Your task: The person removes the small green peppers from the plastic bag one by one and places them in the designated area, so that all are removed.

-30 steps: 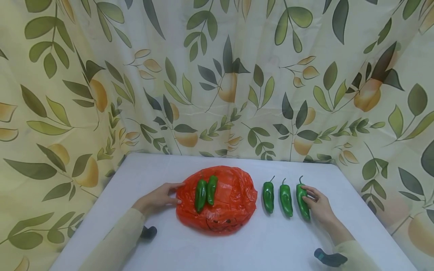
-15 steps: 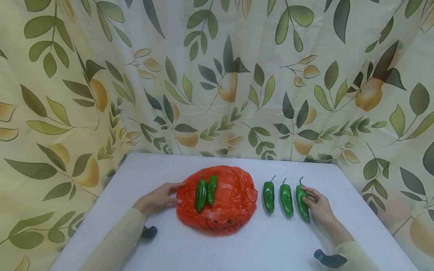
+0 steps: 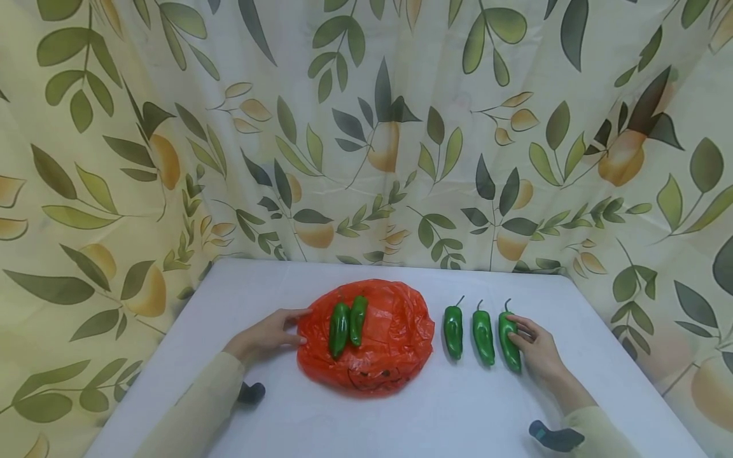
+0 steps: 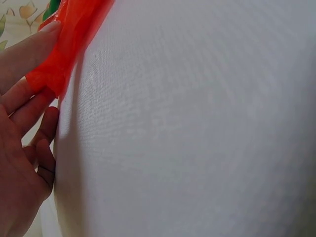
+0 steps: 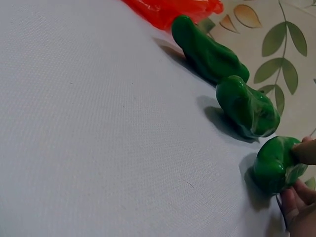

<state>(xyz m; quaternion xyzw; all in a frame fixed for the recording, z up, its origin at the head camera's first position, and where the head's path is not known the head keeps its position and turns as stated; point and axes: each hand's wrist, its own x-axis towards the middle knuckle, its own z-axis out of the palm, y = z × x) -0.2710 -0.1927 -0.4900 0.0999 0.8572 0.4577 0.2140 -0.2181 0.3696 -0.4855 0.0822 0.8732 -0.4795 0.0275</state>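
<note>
A puffed red plastic bag [image 3: 395,337] with a dark drawn face lies on the table, two green chili peppers [image 3: 340,331] side by side on top. My left hand [image 3: 268,333] is at its left edge; in the left wrist view the thumb lies over the red plastic [image 4: 74,39] and the fingers go under its edge. To the right, a row of three green peppers lies stems away from me. My right hand [image 3: 539,351] holds the rightmost pepper [image 3: 509,346] between thumb and fingers. In the right wrist view this pepper [image 5: 270,165] is close over the table surface.
The other two peppers of the row, the middle one [image 3: 483,337] and the left one [image 3: 453,332], lie between the bag and my right hand. A leaf-patterned curtain [image 3: 366,210] stands behind the white table [image 3: 412,426].
Both hands keep their places on the bag and the rightmost pepper. The head view has shifted only very slightly.
</note>
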